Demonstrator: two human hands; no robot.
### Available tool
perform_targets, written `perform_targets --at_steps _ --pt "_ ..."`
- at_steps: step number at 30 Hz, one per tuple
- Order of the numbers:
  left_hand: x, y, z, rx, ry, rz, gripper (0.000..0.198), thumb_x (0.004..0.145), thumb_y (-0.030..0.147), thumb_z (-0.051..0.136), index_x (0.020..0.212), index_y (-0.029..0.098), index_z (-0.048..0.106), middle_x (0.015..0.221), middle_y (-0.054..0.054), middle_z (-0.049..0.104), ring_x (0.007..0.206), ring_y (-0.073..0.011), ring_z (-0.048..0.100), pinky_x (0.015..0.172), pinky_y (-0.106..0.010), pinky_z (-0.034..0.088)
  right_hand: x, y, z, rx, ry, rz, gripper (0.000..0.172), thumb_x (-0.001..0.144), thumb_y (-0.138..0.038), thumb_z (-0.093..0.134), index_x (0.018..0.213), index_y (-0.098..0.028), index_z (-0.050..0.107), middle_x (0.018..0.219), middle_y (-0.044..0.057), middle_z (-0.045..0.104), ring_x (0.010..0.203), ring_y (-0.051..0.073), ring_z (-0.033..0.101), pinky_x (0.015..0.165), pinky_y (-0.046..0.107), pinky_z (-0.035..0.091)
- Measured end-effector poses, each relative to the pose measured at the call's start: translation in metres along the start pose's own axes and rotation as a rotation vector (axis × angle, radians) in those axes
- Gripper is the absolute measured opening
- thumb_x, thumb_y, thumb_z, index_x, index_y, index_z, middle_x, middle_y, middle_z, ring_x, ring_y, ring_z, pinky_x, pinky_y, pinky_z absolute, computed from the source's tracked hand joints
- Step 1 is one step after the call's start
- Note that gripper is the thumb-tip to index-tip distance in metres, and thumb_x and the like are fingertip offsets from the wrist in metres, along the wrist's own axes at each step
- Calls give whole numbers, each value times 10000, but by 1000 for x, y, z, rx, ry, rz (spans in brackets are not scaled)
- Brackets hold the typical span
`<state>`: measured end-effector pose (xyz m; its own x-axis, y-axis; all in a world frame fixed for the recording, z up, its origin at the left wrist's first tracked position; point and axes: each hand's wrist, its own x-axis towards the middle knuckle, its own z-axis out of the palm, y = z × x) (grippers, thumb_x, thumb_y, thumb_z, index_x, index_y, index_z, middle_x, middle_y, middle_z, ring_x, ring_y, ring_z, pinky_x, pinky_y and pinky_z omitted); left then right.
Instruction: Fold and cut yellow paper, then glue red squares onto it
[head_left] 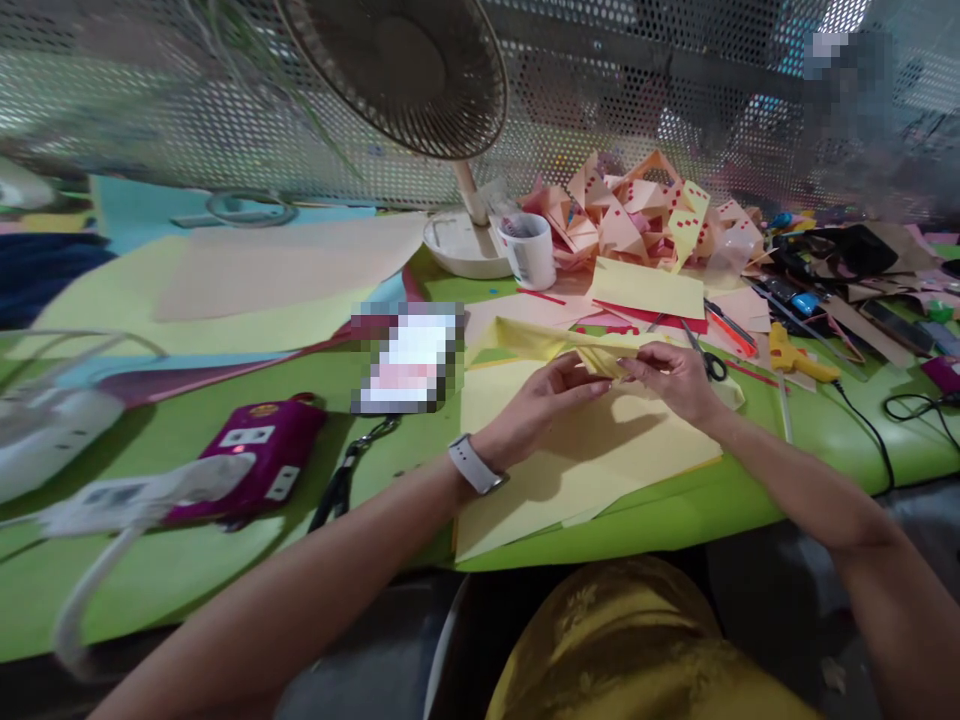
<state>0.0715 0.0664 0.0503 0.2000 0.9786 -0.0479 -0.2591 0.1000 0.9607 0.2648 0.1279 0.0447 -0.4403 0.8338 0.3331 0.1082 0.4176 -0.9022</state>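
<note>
My left hand (541, 400) and my right hand (673, 376) meet over the green table (187, 450), both pinching a folded piece of yellow paper (559, 345) between fingertips. The folded strip stretches left from my fingers, raised a little above the table. Under my hands lie larger sheets of pale yellow paper (592, 460) reaching to the table's near edge. A white watch (474, 465) is on my left wrist.
A white desk fan (420, 90) and a white cup (531, 250) stand behind. A heap of folded peach and yellow paper shapes (637, 215) lies far right. Scissors (705, 355), a yellow glue gun (799, 362), a magenta power strip (259, 455) and large paper sheets (225, 280) surround them.
</note>
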Motion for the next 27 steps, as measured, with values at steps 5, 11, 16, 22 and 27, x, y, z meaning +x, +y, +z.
perform_targets --at_steps 5,11,16,22,27 --pt "-6 -1 -4 529 4 50 357 811 420 723 1057 162 722 1061 -130 773 962 -271 731 876 -388 566 5 2 -9 -195 78 -220 274 880 -459 661 856 -199 743 797 32 721 711 138 650 629 251 530" --pt "-19 9 -7 1190 46 797 177 896 252 616 1022 234 739 944 -70 794 868 -219 752 805 -323 575 6 0 -19 -385 98 -377 214 968 -313 554 1031 -250 748 1050 54 751 1008 181 691 900 334 559" --pt "-16 24 -9 1357 199 1002 338 892 173 588 1220 235 641 1279 -109 691 1248 -275 608 1041 -479 490 6 0 -21 -475 47 -430 249 985 -291 512 1090 -274 737 1105 51 742 1042 180 686 936 363 559" --pt "-9 22 -18 1496 178 842 463 919 131 480 1371 196 559 1332 -134 655 1229 -276 621 1025 -445 501 8 -1 -23 -496 7 -484 270 1000 -270 475 1110 -252 721 1135 61 733 1077 159 677 950 327 550" --pt "-15 19 -16 1606 176 688 395 963 156 430 1295 147 643 1027 -152 777 848 -244 754 705 -320 565 6 -4 -23 -508 61 -530 357 979 -204 434 1263 -243 646 1241 86 686 1146 185 644 976 371 540"
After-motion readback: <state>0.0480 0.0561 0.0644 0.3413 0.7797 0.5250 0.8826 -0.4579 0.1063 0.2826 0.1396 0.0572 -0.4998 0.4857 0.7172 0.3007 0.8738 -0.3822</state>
